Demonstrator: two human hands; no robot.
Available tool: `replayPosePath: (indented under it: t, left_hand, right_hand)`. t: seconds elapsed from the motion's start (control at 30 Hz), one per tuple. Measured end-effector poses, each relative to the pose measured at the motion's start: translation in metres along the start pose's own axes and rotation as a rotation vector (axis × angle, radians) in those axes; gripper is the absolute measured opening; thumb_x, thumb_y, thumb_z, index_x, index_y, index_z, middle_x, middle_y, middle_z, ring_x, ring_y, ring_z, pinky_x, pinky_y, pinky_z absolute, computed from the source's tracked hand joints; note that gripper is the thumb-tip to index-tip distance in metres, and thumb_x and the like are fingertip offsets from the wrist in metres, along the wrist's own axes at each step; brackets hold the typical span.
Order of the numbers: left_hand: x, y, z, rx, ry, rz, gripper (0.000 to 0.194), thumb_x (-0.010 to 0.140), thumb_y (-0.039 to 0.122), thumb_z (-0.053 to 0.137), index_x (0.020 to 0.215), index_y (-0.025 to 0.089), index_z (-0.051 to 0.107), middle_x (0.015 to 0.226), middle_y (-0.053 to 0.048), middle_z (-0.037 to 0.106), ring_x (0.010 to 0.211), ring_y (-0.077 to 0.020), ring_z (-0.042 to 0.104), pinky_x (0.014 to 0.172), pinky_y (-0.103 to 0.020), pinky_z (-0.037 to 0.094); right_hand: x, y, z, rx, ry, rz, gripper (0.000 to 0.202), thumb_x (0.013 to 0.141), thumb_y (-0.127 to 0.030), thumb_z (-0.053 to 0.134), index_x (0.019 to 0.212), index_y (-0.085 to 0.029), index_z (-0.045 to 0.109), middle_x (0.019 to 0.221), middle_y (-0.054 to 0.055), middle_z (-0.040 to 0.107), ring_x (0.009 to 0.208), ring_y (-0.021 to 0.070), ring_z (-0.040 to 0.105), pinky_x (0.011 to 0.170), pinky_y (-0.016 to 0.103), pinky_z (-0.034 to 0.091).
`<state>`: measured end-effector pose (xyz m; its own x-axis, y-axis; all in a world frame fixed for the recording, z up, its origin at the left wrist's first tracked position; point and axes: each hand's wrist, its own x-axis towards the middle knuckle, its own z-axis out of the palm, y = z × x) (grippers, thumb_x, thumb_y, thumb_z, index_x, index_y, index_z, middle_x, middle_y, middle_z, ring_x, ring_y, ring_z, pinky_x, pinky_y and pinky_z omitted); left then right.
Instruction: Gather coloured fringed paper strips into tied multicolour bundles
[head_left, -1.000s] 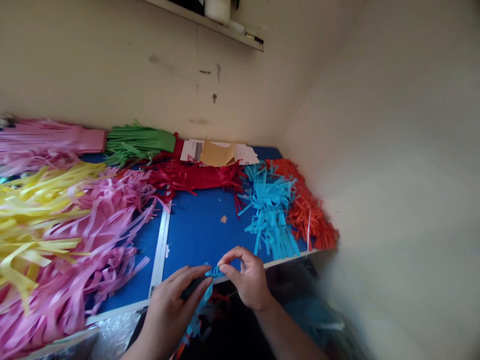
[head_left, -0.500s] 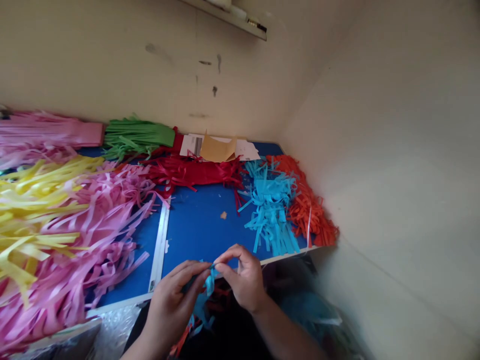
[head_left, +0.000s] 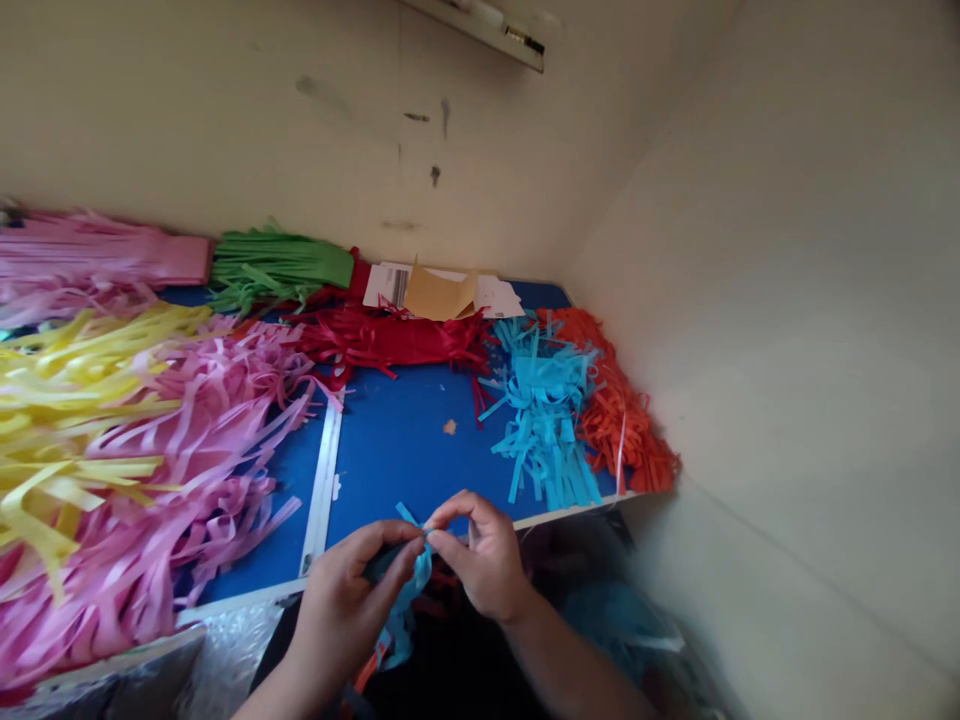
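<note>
At the front edge of the blue table (head_left: 405, 450), both hands meet fingertip to fingertip. My left hand (head_left: 360, 585) pinches a blue fringed strip (head_left: 409, 598), whose tails hang below the fingers. Thumb and forefinger of my right hand (head_left: 480, 555) pinch the same strip at its top, touching the left fingertips. One thin blue end sticks up behind the fingers. A pile of light blue fringe (head_left: 546, 425) lies on the table beyond my right hand, beside orange fringe (head_left: 630, 435).
Pink (head_left: 202, 440) and yellow fringe (head_left: 82, 400) cover the table's left. Green (head_left: 285, 262) and red fringe (head_left: 397, 338) lie at the back with brown paper (head_left: 441, 294). Walls rise behind and right. A clear plastic bag (head_left: 232, 650) is below the front edge.
The view has shifted slightly. A thin blue end now sticks up higher behind the fingertips, and the hanging tails have swung a little. Both hands keep their pinch.
</note>
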<state>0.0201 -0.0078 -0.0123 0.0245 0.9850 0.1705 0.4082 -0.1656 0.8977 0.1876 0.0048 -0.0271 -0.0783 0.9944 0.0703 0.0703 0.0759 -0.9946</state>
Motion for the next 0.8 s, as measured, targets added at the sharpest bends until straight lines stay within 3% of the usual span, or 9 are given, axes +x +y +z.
replayPosePath:
  t: [0.13, 0.23, 0.37, 0.47, 0.6, 0.7, 0.8]
  left_hand:
    - [0.0, -0.001, -0.004, -0.002, -0.041, 0.053, 0.021, 0.083, 0.043, 0.064, 0.088, 0.025, 0.073, 0.083, -0.003, 0.078, 0.075, -0.0182, 0.073, 0.068, -0.023, 0.058]
    - [0.002, 0.0, -0.007, 0.014, -0.001, 0.042, 0.022, 0.082, 0.045, 0.064, 0.078, 0.024, 0.07, 0.074, -0.001, 0.075, 0.067, -0.0166, 0.071, 0.062, -0.022, 0.056]
    - [0.001, -0.003, -0.008, 0.02, 0.042, 0.042, 0.022, 0.082, 0.045, 0.065, 0.075, 0.024, 0.068, 0.068, 0.001, 0.072, 0.061, -0.0143, 0.069, 0.058, -0.02, 0.055]
    - [0.001, -0.004, -0.008, 0.02, 0.034, 0.085, 0.019, 0.082, 0.043, 0.066, 0.082, 0.025, 0.07, 0.073, 0.001, 0.075, 0.065, -0.0146, 0.071, 0.061, -0.019, 0.056]
    - [0.006, 0.003, -0.006, 0.035, -0.042, 0.193, 0.019, 0.083, 0.041, 0.068, 0.093, 0.027, 0.074, 0.083, -0.002, 0.076, 0.074, -0.0155, 0.072, 0.066, -0.02, 0.057]
    - [0.011, 0.01, -0.008, 0.025, -0.103, 0.241, 0.017, 0.086, 0.038, 0.064, 0.083, 0.026, 0.075, 0.077, -0.001, 0.074, 0.07, -0.0134, 0.071, 0.064, -0.018, 0.056]
    - [0.012, 0.01, -0.01, 0.026, -0.131, 0.262, 0.016, 0.088, 0.033, 0.062, 0.08, 0.024, 0.072, 0.073, 0.0, 0.072, 0.067, -0.012, 0.069, 0.062, -0.017, 0.055]
  right_hand:
    - [0.0, -0.003, -0.001, 0.009, 0.005, -0.023, 0.004, 0.081, -0.022, 0.068, 0.085, -0.023, 0.067, 0.082, 0.001, 0.067, 0.078, 0.0167, 0.064, 0.078, 0.03, 0.05]
    - [0.0, -0.007, -0.003, -0.071, 0.007, -0.047, 0.008, 0.08, -0.022, 0.071, 0.088, -0.024, 0.068, 0.082, 0.001, 0.07, 0.082, 0.0189, 0.065, 0.084, 0.034, 0.049]
    - [0.002, -0.011, -0.011, -0.017, -0.1, -0.028, 0.023, 0.079, -0.029, 0.076, 0.102, -0.026, 0.07, 0.088, 0.002, 0.074, 0.086, 0.02, 0.068, 0.086, 0.035, 0.05]
    - [0.004, -0.011, -0.014, -0.056, -0.092, -0.074, 0.007, 0.083, -0.03, 0.073, 0.084, -0.024, 0.072, 0.085, 0.002, 0.073, 0.082, 0.0183, 0.067, 0.083, 0.032, 0.05]
    - [0.005, -0.01, -0.013, -0.113, -0.042, -0.171, 0.011, 0.085, -0.029, 0.072, 0.075, -0.023, 0.07, 0.078, 0.001, 0.072, 0.076, 0.0162, 0.065, 0.081, 0.031, 0.048]
    - [0.005, -0.011, -0.012, -0.078, -0.067, -0.252, 0.016, 0.086, -0.03, 0.071, 0.072, -0.022, 0.069, 0.073, 0.001, 0.072, 0.073, 0.0156, 0.064, 0.079, 0.032, 0.047]
    - [0.006, -0.013, -0.016, -0.032, -0.078, -0.237, 0.018, 0.087, -0.032, 0.071, 0.072, -0.021, 0.067, 0.073, 0.001, 0.071, 0.073, 0.0159, 0.063, 0.076, 0.031, 0.047]
